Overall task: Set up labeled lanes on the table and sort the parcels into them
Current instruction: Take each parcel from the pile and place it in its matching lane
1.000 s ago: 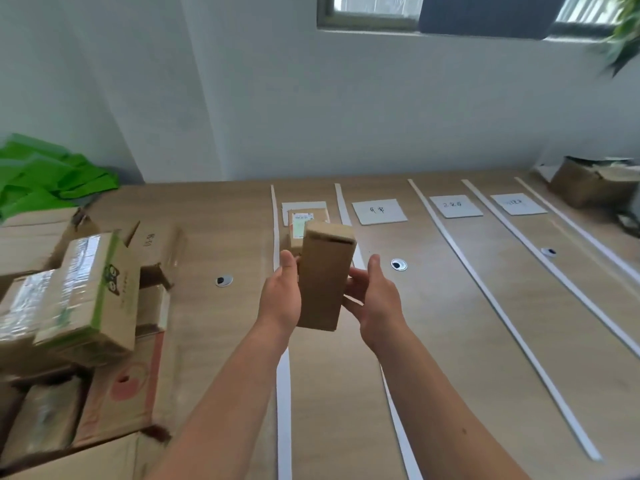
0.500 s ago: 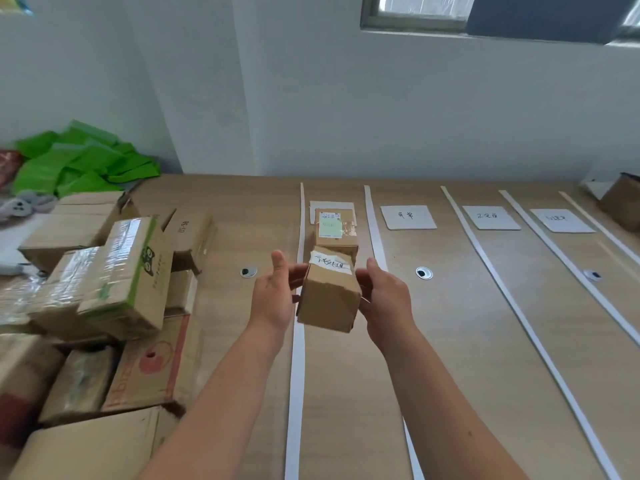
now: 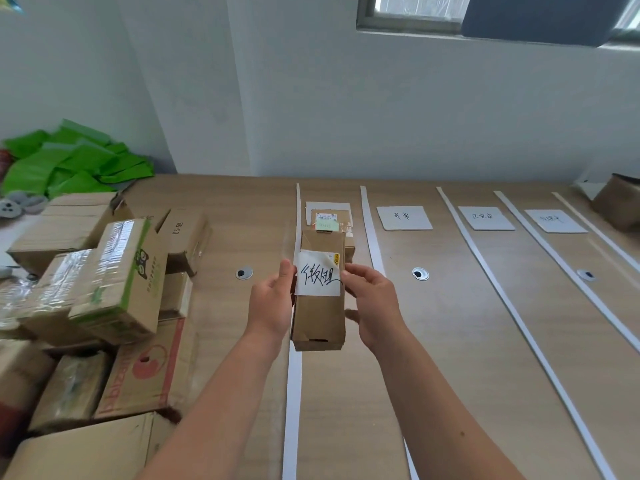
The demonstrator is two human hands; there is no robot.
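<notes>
Both sides of the box (image 3: 318,322) are gripped by the left hand (image 3: 272,306) and right hand (image 3: 375,306), so its label (image 3: 318,277) (handwritten, facing up) can presumably be read.

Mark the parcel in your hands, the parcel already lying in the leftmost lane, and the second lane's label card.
held parcel (image 3: 318,320): head view, bare cardboard below its handwritten white label.
parcel in the leftmost lane (image 3: 330,219): head view, top face, by the green sticker.
second lane's label card (image 3: 404,218): head view, card's middle.
</notes>
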